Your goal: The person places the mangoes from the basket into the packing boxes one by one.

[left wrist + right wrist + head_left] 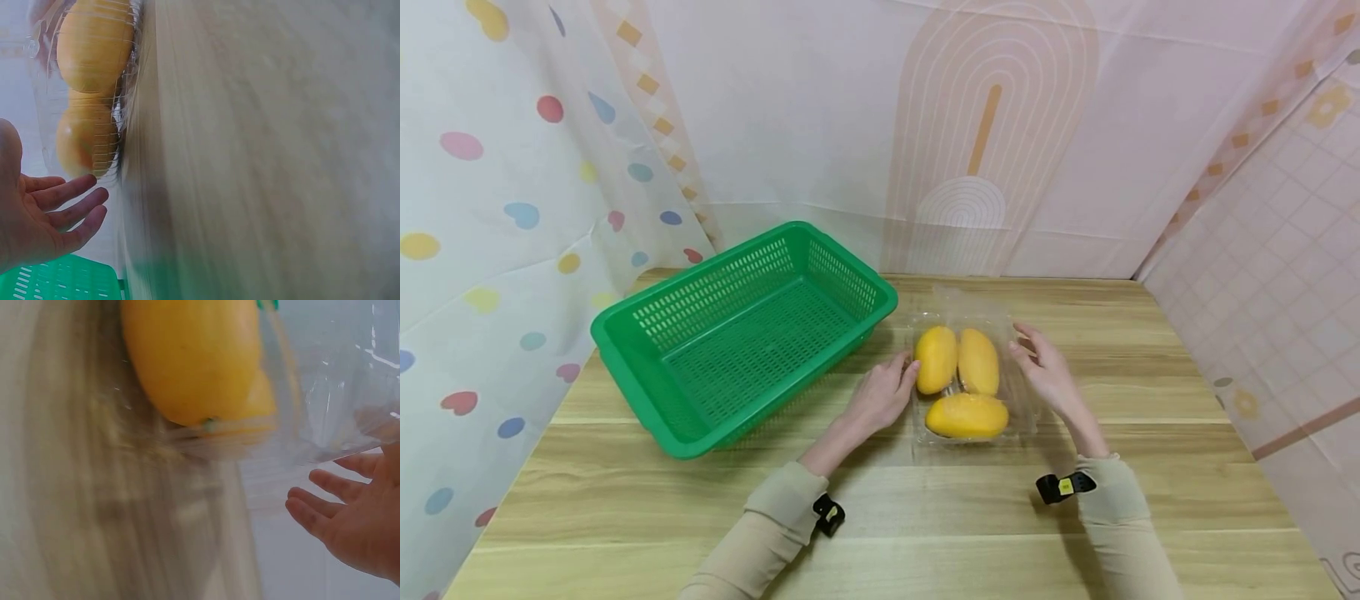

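A clear plastic box lies on the table with three yellow mangoes in it. Two mangoes, the left one and the right one, stand side by side at the back; a third mango lies crosswise in front. At the box's left side is my left hand, its fingers loosely extended with fingertips by the wall. My right hand is at the right side, fingers spread and slightly bent near the edge. Neither hand grips anything. Whether the fingertips touch the plastic, I cannot tell.
A green perforated plastic basket stands to the left of the box, with nothing in it. The wooden tabletop runs back to a patterned curtain, with more curtain at both sides.
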Demonstrator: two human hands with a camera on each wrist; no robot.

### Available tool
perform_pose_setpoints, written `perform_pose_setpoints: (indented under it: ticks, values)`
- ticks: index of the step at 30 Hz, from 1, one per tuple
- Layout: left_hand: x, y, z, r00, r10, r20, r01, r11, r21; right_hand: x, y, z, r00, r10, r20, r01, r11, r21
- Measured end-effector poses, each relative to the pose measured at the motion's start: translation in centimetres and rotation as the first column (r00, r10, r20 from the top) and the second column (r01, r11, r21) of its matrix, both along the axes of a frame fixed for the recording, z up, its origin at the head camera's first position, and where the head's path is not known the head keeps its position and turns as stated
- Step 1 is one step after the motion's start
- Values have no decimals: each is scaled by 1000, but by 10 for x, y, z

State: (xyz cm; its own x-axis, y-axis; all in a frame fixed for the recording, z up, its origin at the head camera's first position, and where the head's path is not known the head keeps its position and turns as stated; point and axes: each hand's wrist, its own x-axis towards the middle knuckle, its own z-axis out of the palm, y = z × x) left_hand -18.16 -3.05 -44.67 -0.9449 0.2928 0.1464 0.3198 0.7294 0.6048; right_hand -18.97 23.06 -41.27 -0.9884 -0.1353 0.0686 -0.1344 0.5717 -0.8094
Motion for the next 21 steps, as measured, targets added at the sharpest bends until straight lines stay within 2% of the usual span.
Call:
perform_pose_setpoints:
  ticks: [5,10,15,21]
  values:
    - [1,-1,1,1000,-8,-9,8,1000,13,1,-8,-7,1000,24,13,-24,1000,-17]
    - [0,0,2,1000,12,12,-12,999,38,2,-15,-9,1000,11,14,-11,1000,-22]
    - [-8,5,6,995,92,27,-94,993,68,2,-18,-8,999,-12,43,11,999,38]
    - [-23,13,13,977,203,68,-208,976,70,2,-19,-8,994,-14,112,3,996,94]
